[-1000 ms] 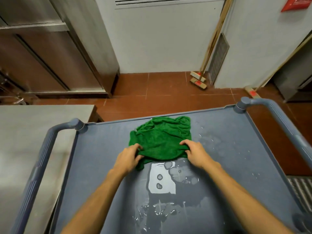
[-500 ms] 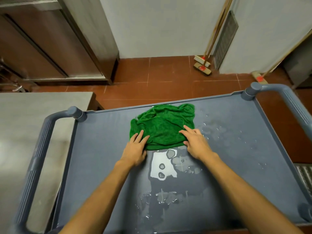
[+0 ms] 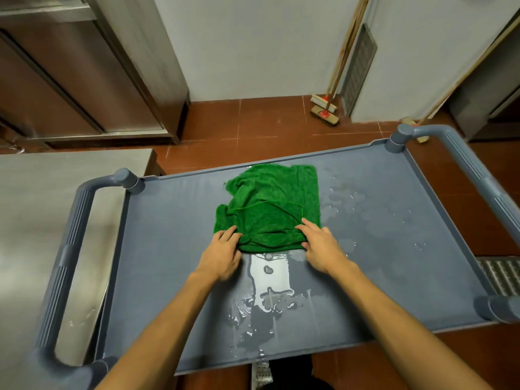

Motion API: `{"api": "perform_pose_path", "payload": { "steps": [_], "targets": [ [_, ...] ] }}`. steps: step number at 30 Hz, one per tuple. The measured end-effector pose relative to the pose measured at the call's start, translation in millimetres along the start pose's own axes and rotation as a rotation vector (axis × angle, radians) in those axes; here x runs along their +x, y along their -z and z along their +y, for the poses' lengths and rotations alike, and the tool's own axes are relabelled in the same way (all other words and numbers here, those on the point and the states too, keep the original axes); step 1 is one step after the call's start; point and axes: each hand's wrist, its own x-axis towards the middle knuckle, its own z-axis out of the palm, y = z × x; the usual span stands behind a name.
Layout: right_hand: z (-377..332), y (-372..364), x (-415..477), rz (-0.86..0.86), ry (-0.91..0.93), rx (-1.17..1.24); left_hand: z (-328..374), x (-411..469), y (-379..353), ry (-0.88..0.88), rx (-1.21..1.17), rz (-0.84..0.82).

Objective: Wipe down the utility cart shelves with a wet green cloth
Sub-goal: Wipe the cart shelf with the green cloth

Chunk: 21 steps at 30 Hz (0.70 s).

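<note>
The green cloth (image 3: pixel 270 209) lies on the top shelf (image 3: pixel 168 249) of the blue-grey cart, a bit past the middle, toward 12 o'clock. Its far edge almost touches the back rim. It is bunched and folded, not flat.

Both hands are on the near edge of the cloth. The left hand (image 3: pixel 222 256) sits at the cloth's 7 o'clock corner. Its fingers are bent and pinch a bit of the cloth. The right hand (image 3: pixel 319 246) sits at the 5 o'clock corner. Its fingers are spread flatter and press on the cloth, with the thumb tucked at the edge. I cannot tell if it grips the cloth or only pushes down.

I think the step is getting the cloth ready and starting to wipe this top shelf. There is a puddle (image 3: pixel 270 280) at 6 o'clock from the cloth, between the two arms, and drops (image 3: pixel 343 198) at 3 o'clock from the cloth. The left part of the shelf looks dry, so much of the shelf looks not wiped yet.

Next, the hands should press the cloth flat and slide it over the wet spots and then out to the dry side and the corners. It should go slow near the front edge, or water may drip off.

The lower shelves are hidden under the top one. The cart's near right corner is cut off. The handle (image 3: pixel 64 249) at 9 o'clock runs out of view at the bottom.
</note>
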Motion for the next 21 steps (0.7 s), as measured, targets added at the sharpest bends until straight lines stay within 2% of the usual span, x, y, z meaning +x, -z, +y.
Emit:
{"api": "perform_pose_path", "payload": {
  "steps": [21],
  "targets": [
    [-33.2, -57.3, -134.8, -0.032, -0.098, -0.024, -3.6, -132.4, -32.8, -0.058, -0.028, -0.073]
  ]
}}
